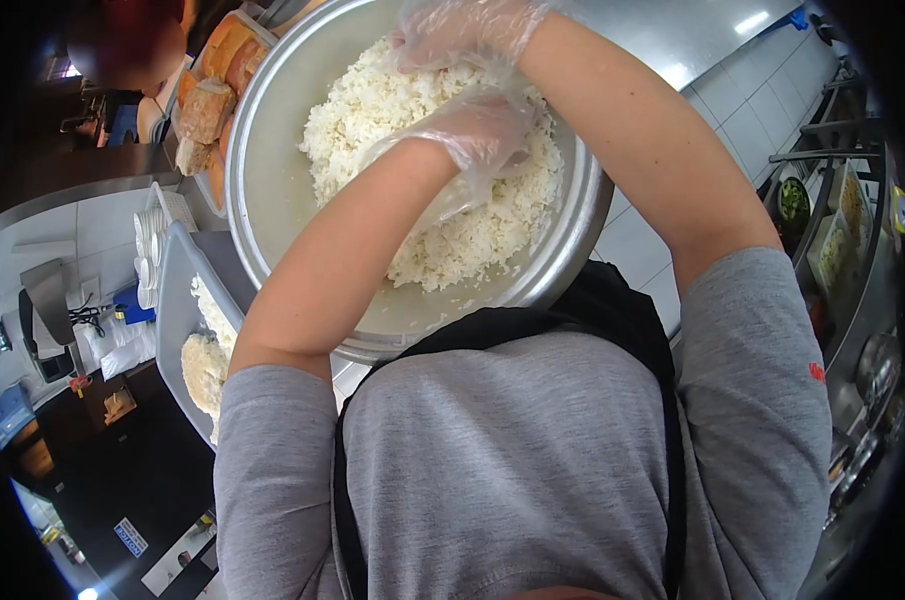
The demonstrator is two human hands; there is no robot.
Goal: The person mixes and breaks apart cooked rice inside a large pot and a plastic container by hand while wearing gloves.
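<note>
A large round metal pot (272,215) holds a mound of cooked white rice (472,240). My left hand (487,130), in a loose clear plastic glove, is down at the middle of the mound; its fingers are mostly hidden by the glove and the rice. Beyond it, at the far side of the pot, my right hand (462,35) wears the same kind of glove. Its fingers curl down into the rice, and the frame's top edge cuts off part of it. Some grains are scattered along the pot's near inner wall.
To the left, a grey plastic tub (177,300) contains more rice. Bread pieces (207,110) sit in a container behind it. White spoons (147,250) are stacked farther left. A steel counter (712,35) is at upper right, with food trays (837,240) along the right side.
</note>
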